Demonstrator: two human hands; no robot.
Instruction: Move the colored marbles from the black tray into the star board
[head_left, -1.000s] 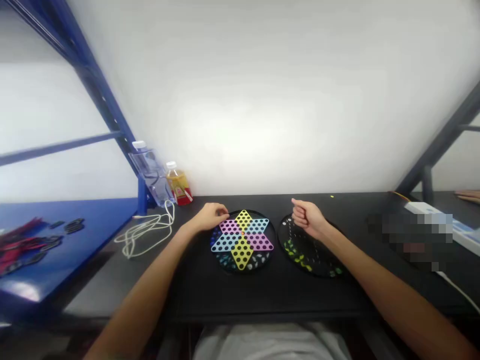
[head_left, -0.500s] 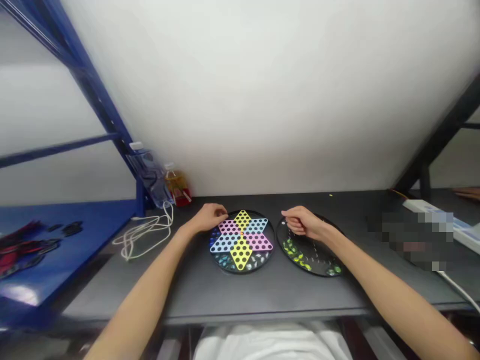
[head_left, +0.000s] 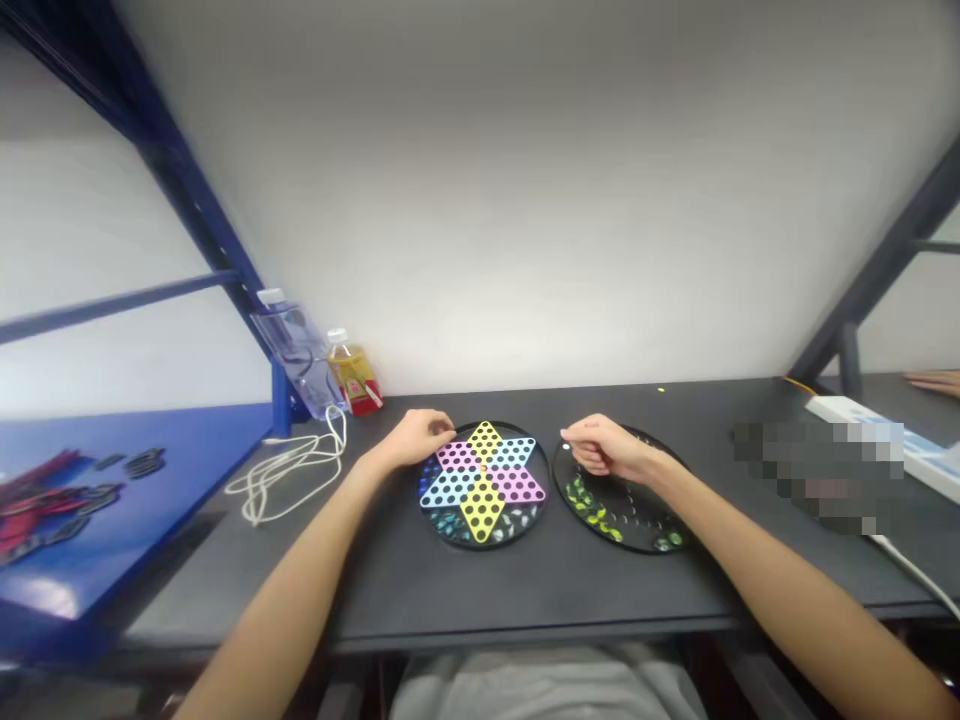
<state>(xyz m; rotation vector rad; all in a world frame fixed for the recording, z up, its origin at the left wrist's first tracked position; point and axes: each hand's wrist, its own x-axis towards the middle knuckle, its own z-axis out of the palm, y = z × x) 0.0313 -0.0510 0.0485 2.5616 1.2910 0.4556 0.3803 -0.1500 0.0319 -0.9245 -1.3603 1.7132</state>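
Note:
My left hand (head_left: pixel 416 438) rests with its fingertips on the left edge of a Chinese checkers board with a coloured star (head_left: pixel 459 456). Teal, dark blue and white glass marbles (head_left: pixel 450 522) lie around the star's lower points. My right hand (head_left: pixel 604 447) hangs curled over the left part of a second, round black board (head_left: pixel 600 535). A small white marble (head_left: pixel 565 446) sits just by its fingertips. Yellow-green marbles (head_left: pixel 586 500) gather on that board's lower left, and its hand-covered area is hidden.
The dark table (head_left: pixel 525 590) holds a white cable (head_left: pixel 289 475), a clear plastic bottle (head_left: pixel 296 350), a juice bottle (head_left: pixel 352 375) and a power strip (head_left: pixel 855 425). Left stands a blue shelf (head_left: pixel 135 480) with red and black items. Another person's hand (head_left: pixel 931 381) shows far right.
My right hand has moved left and down, from above the black board's top edge to over its left part. My left hand has stayed at the star board's edge.

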